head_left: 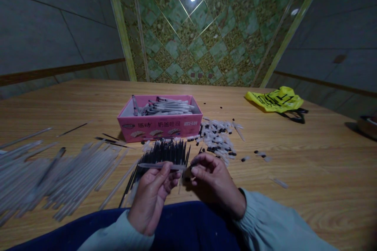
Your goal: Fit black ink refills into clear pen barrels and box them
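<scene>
My left hand (pixel 154 194) pinches a translucent pen barrel (pixel 150 166) between thumb and fingers, its tapered end to the left. Close to the barrel's right end, my right hand (pixel 216 178) is closed in a pinch around something small and dark, mostly hidden by the fingers. Behind my hands lies a bundle of black-tipped pen refills (pixel 167 151). A pink box (pixel 159 128) stands just beyond it, holding many pens with dark ends (pixel 167 106). To the box's right spreads a pile of small clear and black pen caps and plugs (pixel 218 137).
Many long translucent tubes (pixel 85 168) cover the table's left side. A few loose caps (pixel 260 154) and a clear piece (pixel 280 183) lie to the right. A yellow bag (pixel 275 99) with black lettering rests at the back right, and a dark object (pixel 368 127) sits at the right edge.
</scene>
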A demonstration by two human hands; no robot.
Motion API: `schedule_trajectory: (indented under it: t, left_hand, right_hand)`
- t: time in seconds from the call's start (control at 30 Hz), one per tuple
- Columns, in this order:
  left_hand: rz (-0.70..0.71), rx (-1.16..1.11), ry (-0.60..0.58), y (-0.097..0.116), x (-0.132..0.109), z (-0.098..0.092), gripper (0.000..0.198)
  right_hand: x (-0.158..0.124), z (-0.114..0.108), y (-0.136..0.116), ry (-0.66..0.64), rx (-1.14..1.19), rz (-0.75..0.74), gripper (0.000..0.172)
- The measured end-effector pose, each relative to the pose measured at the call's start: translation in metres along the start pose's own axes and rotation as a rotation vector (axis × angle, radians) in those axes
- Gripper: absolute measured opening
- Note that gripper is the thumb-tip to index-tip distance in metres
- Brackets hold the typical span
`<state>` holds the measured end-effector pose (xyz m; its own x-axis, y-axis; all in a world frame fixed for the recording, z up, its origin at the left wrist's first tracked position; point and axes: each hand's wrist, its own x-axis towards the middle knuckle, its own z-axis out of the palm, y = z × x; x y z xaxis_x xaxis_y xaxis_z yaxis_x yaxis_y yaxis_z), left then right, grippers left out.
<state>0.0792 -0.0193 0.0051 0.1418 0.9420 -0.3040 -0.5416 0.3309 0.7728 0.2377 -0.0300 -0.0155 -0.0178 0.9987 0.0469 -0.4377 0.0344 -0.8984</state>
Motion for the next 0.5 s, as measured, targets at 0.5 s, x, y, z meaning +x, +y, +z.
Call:
schedule_trajectory:
  t: [0.5]
  left_hand:
    - [0.046, 0.18, -0.062, -0.0028, -0.0011, 0.0005, 0.023]
  right_hand:
    - [-0.0029, 0.0031, -0.0074, 0.121, -0.361, -0.118, 0.017]
